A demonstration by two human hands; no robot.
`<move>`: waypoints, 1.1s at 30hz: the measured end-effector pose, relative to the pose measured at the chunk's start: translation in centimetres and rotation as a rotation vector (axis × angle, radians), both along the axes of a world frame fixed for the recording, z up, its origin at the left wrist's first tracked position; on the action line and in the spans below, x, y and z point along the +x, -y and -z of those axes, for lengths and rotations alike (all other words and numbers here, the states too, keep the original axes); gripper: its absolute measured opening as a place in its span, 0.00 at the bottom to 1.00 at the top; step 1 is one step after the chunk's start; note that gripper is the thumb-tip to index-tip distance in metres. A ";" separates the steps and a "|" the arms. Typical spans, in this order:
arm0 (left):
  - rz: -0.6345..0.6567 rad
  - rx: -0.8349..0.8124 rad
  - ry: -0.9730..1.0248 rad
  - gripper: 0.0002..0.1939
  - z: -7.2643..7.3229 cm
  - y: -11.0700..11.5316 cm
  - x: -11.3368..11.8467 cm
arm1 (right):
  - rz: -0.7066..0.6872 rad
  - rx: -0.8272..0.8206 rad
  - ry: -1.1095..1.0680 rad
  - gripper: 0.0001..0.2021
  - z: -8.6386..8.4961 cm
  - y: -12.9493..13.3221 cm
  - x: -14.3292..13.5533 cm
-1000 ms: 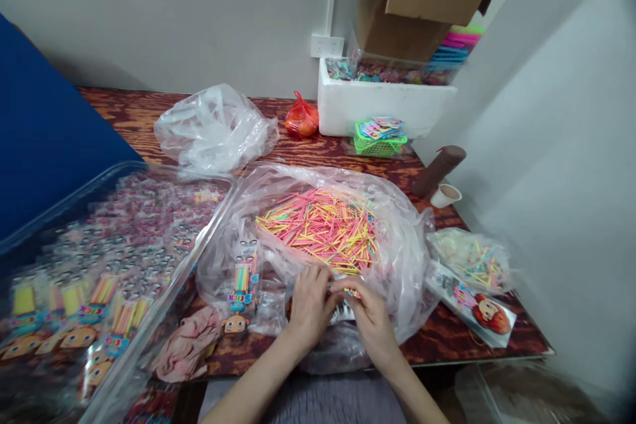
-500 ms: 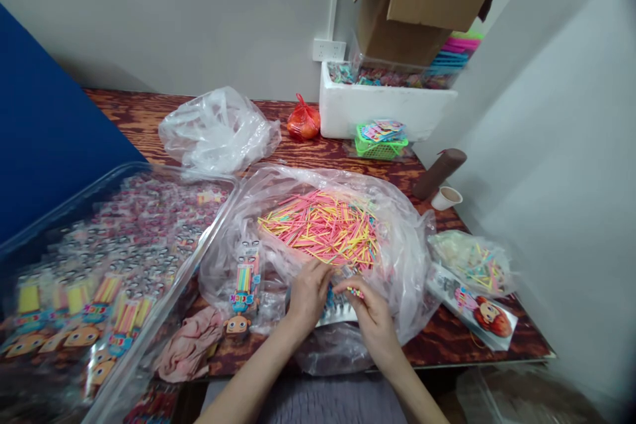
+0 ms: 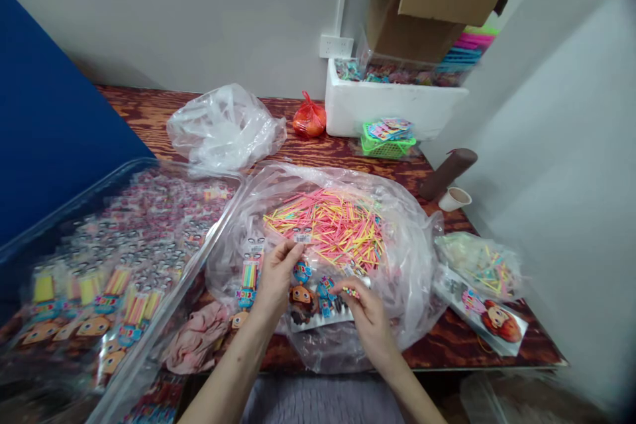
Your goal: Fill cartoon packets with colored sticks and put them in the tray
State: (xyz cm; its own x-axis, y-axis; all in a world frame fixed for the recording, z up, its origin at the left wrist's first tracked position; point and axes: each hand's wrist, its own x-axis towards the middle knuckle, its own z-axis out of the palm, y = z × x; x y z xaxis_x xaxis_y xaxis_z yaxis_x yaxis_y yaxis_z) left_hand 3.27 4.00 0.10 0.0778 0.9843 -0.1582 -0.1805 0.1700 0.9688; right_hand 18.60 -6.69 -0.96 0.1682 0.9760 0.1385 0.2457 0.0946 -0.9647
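Observation:
My left hand pinches the edge of a clear printed packet with a cartoon face and a barcode at its top. In my right hand is a small bundle of thin coloured sticks, their pink and yellow ends pointing left. Another printed packet lies between the hands, on a pale printed sheet. Just beyond them, a heap of pink and yellow sticks spreads over a clear plastic bag. Left of my left hand lies a packet filled with sticks.
A clear tub of packets stands at left, a pink cloth beside it. Behind are a crumpled bag, red bag, green basket and white foam box. At right are a brown cylinder and cup.
My left hand has moved left and up, away from the right hand, with a packet at its fingertips. My right hand still holds the sticks. The whole view has shifted slightly.

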 end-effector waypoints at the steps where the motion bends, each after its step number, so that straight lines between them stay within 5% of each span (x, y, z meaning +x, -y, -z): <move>1: 0.002 0.022 -0.029 0.16 -0.1 0.1 -0.2 | -0.006 0.001 0.000 0.10 0.0 0.0 -0.1; 9: 0.170 0.157 -0.270 0.11 0.6 1.4 -3.2 | -0.019 -0.039 -0.012 0.09 0.2 -0.1 -0.5; 16: -0.074 0.088 -0.289 0.13 1.0 2.7 -6.3 | -0.060 -0.058 0.009 0.09 0.3 -0.8 -1.0; 27: -0.171 0.066 -0.222 0.13 3.5 3.4 -7.5 | -0.092 -0.027 0.004 0.09 0.1 -1.4 -2.5; 33: -0.134 0.018 -0.166 0.11 2.8 4.2 -7.3 | -0.049 -0.128 -0.244 0.08 -0.8 -4.2 -2.9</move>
State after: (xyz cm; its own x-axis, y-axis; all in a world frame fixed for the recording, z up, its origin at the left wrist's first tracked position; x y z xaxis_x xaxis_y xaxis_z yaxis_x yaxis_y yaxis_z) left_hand -4.01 -0.20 -2.70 -0.0794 0.9869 -0.1401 -0.0380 0.1375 0.9898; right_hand 15.67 -2.46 -0.15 0.1331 0.9908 -0.0255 0.0030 -0.0261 -0.9997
